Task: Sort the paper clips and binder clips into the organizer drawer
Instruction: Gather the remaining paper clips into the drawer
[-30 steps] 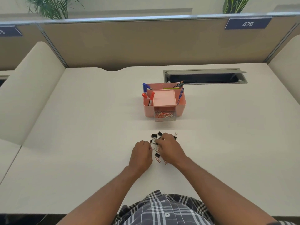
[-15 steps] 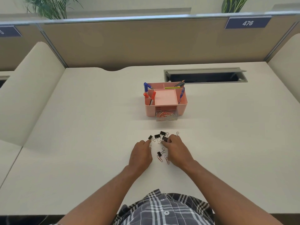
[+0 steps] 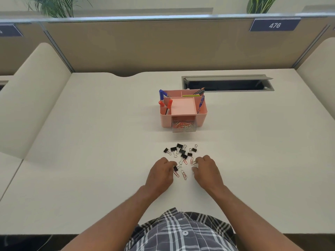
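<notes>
1. I see my left hand [image 3: 160, 173] lying low on the desk [image 3: 90, 142], its fingertips curled against one black binder clip [image 3: 175, 168]. It looks like a pinch on this clip, but the fingers hide the contact, so I cannot tell if the clip is really held.
2. My right hand [image 3: 205, 171] is also down on the desk, its fingers bent together at a red paper clip [image 3: 192, 161]. Whether it grips the clip or only touches it, I cannot tell.
3. The other binder clips [image 3: 181, 151] lie scattered on the desk just beyond both hands. Some more paper clips [image 3: 184, 175] lie between the hands.
4. The pink organizer [image 3: 183, 109] stands further away, well apart from the pile. Its clear drawer [image 3: 184, 126] is pulled open at the front and already holds many red and white paper clips.
5. I judge the step in hand is picking up the loose paper clips. To do it well, I would slide a nail under the thin wire, because a flat clip is hard to lift from a smooth top.
6. I would collect several in one hand before going to the drawer, and keep them apart from the binder clips.
7. The drawer opening is small, so I would release low over it, or the clips may bounce out.
</notes>
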